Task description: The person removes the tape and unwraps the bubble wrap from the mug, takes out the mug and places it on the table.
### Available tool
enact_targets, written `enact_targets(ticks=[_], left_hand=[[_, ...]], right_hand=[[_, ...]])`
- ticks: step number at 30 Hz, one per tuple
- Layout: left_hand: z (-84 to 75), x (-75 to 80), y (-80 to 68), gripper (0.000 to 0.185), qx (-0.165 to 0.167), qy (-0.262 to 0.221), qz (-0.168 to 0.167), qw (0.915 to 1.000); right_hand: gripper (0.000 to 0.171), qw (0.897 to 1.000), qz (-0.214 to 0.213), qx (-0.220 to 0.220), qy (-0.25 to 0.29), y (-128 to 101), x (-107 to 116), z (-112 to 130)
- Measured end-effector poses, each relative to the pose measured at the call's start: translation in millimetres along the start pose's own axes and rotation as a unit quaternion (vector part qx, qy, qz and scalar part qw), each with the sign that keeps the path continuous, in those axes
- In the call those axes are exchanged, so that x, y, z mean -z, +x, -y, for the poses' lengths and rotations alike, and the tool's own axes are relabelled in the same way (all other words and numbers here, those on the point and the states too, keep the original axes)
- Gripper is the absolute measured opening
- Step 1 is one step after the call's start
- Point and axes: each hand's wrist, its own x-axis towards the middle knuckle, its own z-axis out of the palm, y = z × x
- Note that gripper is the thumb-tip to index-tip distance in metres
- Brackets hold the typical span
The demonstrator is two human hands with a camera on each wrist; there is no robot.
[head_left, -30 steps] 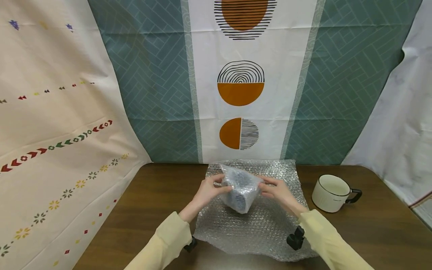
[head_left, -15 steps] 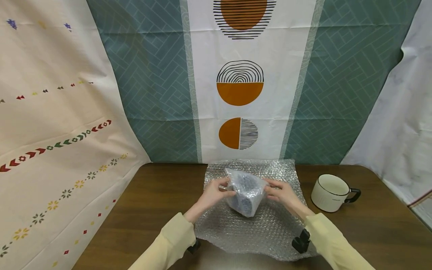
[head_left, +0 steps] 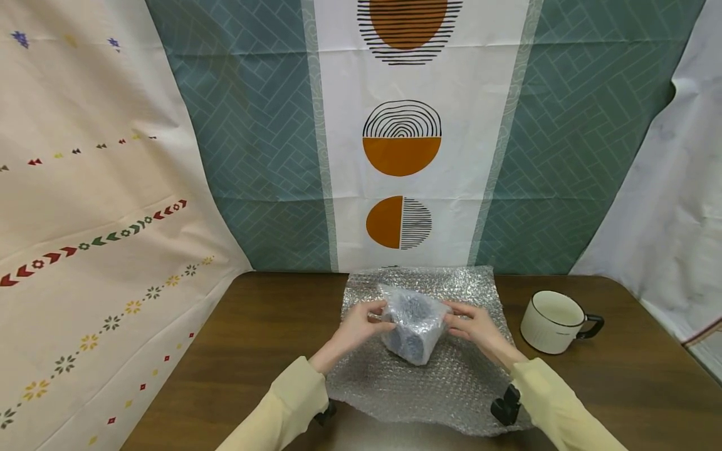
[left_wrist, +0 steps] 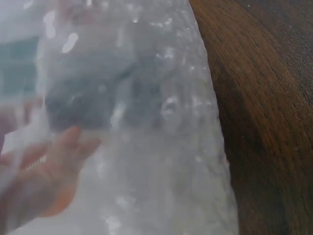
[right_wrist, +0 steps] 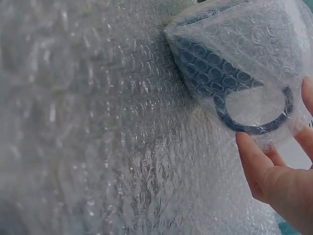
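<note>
**Both hands on bubble-wrapped mug, mid-bench**

Left hand (head_left: 361, 326) and right hand (head_left: 476, 327) hold a dark blue mug (head_left: 412, 322) in a bubble-wrap pouch, one on each side. Mug is tipped, lower end down toward the bubble-wrap sheet (head_left: 429, 388) spread on the bench (head_left: 254, 338); can't tell whether it touches the sheet.

Left fingers curl onto the pouch's left side, thumb at the top edge. In the left wrist view the hand (left_wrist: 44, 176) is seen blurred through the film, fingers loosely spread against it.

Right fingers (right_wrist: 254, 156) are fairly straight, tips pressing the wrap just below the mug's ring handle (right_wrist: 254, 112). No wrap-around grip visible on that side.

Mug (right_wrist: 220, 68) sits over the sheet's (right_wrist: 98, 122) centre, between the hands.

White mug with dark rim and black handle (head_left: 555, 322) stands upright on the bench to the right, well apart from the sheet's edge. Patterned cloths (head_left: 400, 138) hang behind the bench.
</note>
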Motion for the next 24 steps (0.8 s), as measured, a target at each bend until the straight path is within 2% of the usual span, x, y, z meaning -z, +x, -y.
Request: enact_targets(ticks=[5,11,16,20,23,24], left_hand=[[0.8,1.6,-1.4,0.053,0.011,0.000,0.001,0.9999],[1.4,5.2,-1.5,0.049,0.015,-0.002,0.001,0.9999],[-1.5,14.7,-1.8,0.038,-0.006,0.014,0.001,0.9999],[-8.1,26.3,-1.2,0.030,-0.017,0.023,-0.001,0.9996],[-14.4,34.3,0.4,0.028,-0.023,0.024,0.007,0.9994],[-22.5,36.8,-1.5,0.027,-0.022,0.023,0.011,0.9994]], right_hand=[[0.055,1.000,0.010,-0.001,-0.019,0.5,0.4,2.5],[0.058,0.994,0.066,-0.002,-0.091,-2.1,10.1,12.8],[0.053,0.983,0.104,0.045,-0.141,-3.3,20.3,25.4],[0.047,0.981,0.103,0.084,-0.141,-1.4,21.9,36.6],[0.047,0.980,0.094,0.094,-0.151,0.3,18.9,42.9],[0.048,0.978,0.092,0.096,-0.158,1.3,17.7,43.7]])
